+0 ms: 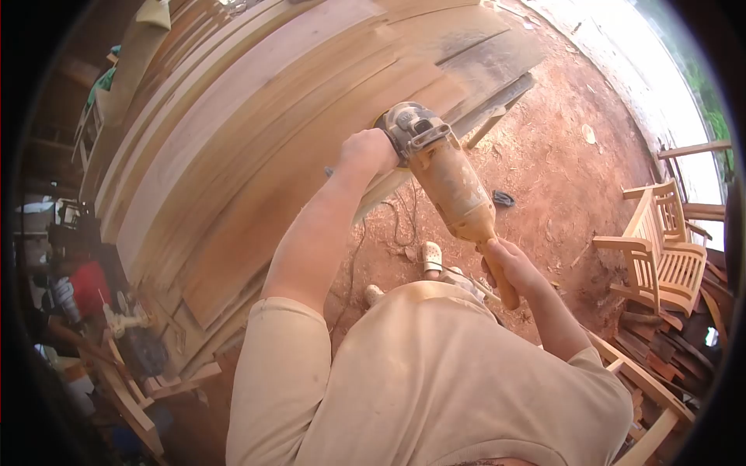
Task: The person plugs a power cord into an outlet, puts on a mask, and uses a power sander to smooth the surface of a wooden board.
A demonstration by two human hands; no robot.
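Observation:
A large, dust-coated angle grinder (451, 182) slants across the middle of the view, its head over the near edge of the wooden boards (311, 132). At the head, my left hand (370, 151) is closed around the side grip, whose dark end shows past the fingers. My right hand (514, 266) wraps the rear handle, and the handle's end sticks out below it. The disc is mostly hidden under the head and my left hand.
Wooden chairs (660, 241) stand at the right beside piled wood scraps (668, 349). A cord (404, 217) trails over the reddish, shaving-strewn ground near my feet. Someone in red (89, 283) is at far left, near a wooden frame (128, 388).

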